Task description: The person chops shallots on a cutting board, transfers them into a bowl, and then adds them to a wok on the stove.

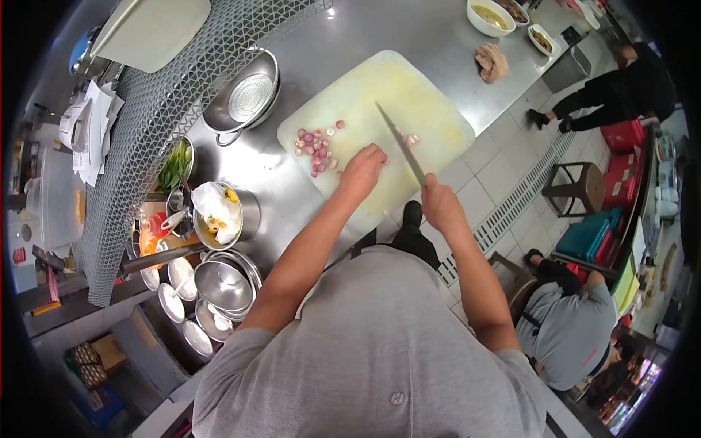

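Observation:
My right hand (443, 204) grips the handle of a long kitchen knife (400, 140), its blade slanting up and left over a white cutting board (372, 80). My left hand (362, 172) rests on the board left of the blade, fingers curled together; what they hold, if anything, is hidden. Several small purple shallots (315, 150) lie in a loose group at the board's left side, beyond my left hand. On the blade's right side sit a few pale cut pieces (411, 139). The board lies on a steel counter (307, 44).
A metal colander (248, 95) stands left of the board. Nearer are a steel pot (250, 212) and stacked metal bowls (223, 285). A crumpled brown cloth (491, 63) and a white bowl (489, 17) are at the back right. Two people are on the right, near a brown stool (577, 186).

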Motion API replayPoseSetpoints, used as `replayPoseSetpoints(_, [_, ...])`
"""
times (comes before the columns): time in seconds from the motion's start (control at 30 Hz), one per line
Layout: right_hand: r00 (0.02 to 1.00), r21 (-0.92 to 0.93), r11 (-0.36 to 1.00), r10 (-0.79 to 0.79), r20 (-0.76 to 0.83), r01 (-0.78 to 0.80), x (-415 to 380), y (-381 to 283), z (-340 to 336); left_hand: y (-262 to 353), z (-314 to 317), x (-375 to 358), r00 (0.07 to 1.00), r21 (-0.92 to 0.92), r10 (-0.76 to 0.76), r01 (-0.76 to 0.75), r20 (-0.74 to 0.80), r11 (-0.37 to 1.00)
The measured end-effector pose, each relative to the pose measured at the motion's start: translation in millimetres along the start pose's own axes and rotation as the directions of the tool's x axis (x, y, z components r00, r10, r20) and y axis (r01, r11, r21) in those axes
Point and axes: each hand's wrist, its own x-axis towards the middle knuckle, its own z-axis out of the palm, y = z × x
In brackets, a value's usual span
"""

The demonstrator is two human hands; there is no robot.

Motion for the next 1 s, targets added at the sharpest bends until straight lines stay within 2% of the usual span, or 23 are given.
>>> replayPoseSetpoints(0.03, [0.998, -0.078, 0.995, -0.065, 0.025, 0.066, 0, 1, 1, 1, 2, 2, 1.0, 0.001, -0.006, 0.006, -0.012, 1.0])
replayPoseSetpoints(0.13, [0.988, -0.162, 0.98, -0.096, 0.121, 0.115, 0, 3, -8, 3, 4, 9, 1.0, 0.072, -0.028, 0.027, 0.012, 0.997])
replayPoseSetpoints(0.23, [0.977, -0.173, 0.973, -0.122, 0.176, 0.152, 0, -2, -24, 9, 5, 10, 0.999, 0.071, -0.028, 0.029, -0.023, 0.997])
replayPoseSetpoints(0.37, [0.952, -0.128, 0.966, -0.189, 0.243, 0.225, 20, 23, -18, 21, 8, 16, 0.995, 0.062, -0.076, 0.08, -0.071, 0.995])
replayPoseSetpoints(0.43, [0.939, -0.131, 0.967, -0.17, 0.3, 0.217, 17, 11, -42, 23, 9, 10, 0.988, 0.059, -0.116, 0.122, -0.099, 0.991])
replayPoseSetpoints(0.57, [0.897, -0.066, 0.958, -0.234, 0.374, 0.277, 35, 31, -33, 26, 15, 14, 0.979, 0.091, -0.158, 0.17, -0.126, 0.981])
replayPoseSetpoints(0.63, [0.881, -0.081, 0.965, -0.191, 0.433, 0.249, 36, 20, -54, 28, 15, 11, 0.969, 0.083, -0.192, 0.207, -0.157, 0.975])
replayPoseSetpoints(0.73, [0.867, -0.024, 0.962, -0.233, 0.441, 0.271, 43, 27, -43, 30, 18, 11, 0.964, 0.094, -0.197, 0.216, -0.18, 0.972])
replayPoseSetpoints(0.87, [0.869, -0.054, 0.963, -0.213, 0.447, 0.264, 40, 22, -54, 30, 16, 9, 0.962, 0.063, -0.203, 0.217, -0.182, 0.974])
replayPoseSetpoints(1.0, [0.892, -0.038, 0.957, -0.253, 0.375, 0.288, 34, 27, -49, 29, 15, 10, 0.963, 0.045, -0.189, 0.201, -0.191, 0.979])
